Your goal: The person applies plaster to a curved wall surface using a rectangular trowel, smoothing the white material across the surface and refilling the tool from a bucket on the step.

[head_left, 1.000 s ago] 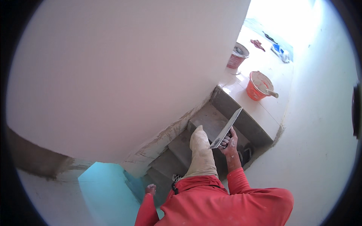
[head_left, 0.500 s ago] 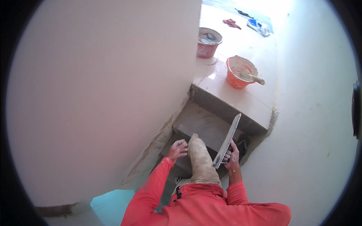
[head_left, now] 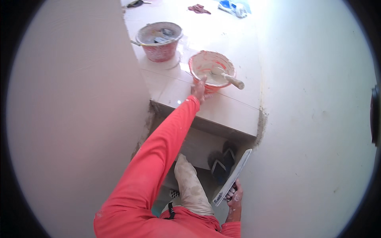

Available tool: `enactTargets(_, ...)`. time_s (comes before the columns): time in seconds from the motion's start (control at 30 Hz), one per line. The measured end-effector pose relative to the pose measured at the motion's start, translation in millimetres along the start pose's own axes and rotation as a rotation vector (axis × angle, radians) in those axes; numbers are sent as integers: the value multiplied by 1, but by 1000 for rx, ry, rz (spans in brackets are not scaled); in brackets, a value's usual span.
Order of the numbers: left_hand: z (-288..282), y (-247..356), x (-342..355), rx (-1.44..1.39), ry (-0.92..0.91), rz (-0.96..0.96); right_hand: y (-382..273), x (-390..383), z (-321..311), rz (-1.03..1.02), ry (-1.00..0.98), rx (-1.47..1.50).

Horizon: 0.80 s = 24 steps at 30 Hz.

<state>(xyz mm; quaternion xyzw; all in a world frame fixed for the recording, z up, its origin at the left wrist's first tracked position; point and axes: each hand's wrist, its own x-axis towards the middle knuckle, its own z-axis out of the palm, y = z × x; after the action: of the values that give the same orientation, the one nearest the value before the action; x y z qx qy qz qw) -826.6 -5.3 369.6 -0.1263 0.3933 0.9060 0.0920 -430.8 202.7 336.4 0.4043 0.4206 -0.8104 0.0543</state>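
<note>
My left hand [head_left: 199, 91] reaches far forward to the near left side of an orange bucket [head_left: 216, 89]. Its fingers are spread against the bucket's wall, and I cannot tell how firmly they touch. Inside the bucket is pale wet plaster [head_left: 208, 76], with a wooden-handled scoop or trowel [head_left: 234, 81] leaning out over the right rim. Low on the right, my right hand [head_left: 235, 195] is closed on the handle of a long plastering trowel [head_left: 233, 177]. Its blade stands tilted on edge, with whitish smears on it. The handle is mostly hidden behind the blade and fingers.
A second red bucket [head_left: 160, 49] with tools in it stands further back left. Dark flip-flops [head_left: 222, 164] lie on the step below the tiled ledge [head_left: 238, 113]. Walls [head_left: 75, 119] rise close on both sides. A rag [head_left: 199, 8] and a blue-white bag [head_left: 233, 8] lie behind.
My left hand has moved from beside my knee forward to the orange bucket. My right hand still holds the plastering trowel, now lower in view. The whole view has shifted, bringing both buckets further left.
</note>
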Motion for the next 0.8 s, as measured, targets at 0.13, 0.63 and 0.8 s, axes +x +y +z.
enactTargets(0.13, -4, -12, 36, -69, 192, 120, 12, 4, -14, 8, 44, -15)
enactTargets(0.63, -139, -54, -222, -139, 32, 19, -14, -29, 16, -257, -156, 91)
enactTargets(0.8, -179, -117, -241, -173, 131, -111, -16, -44, 34, -318, -31, 70)
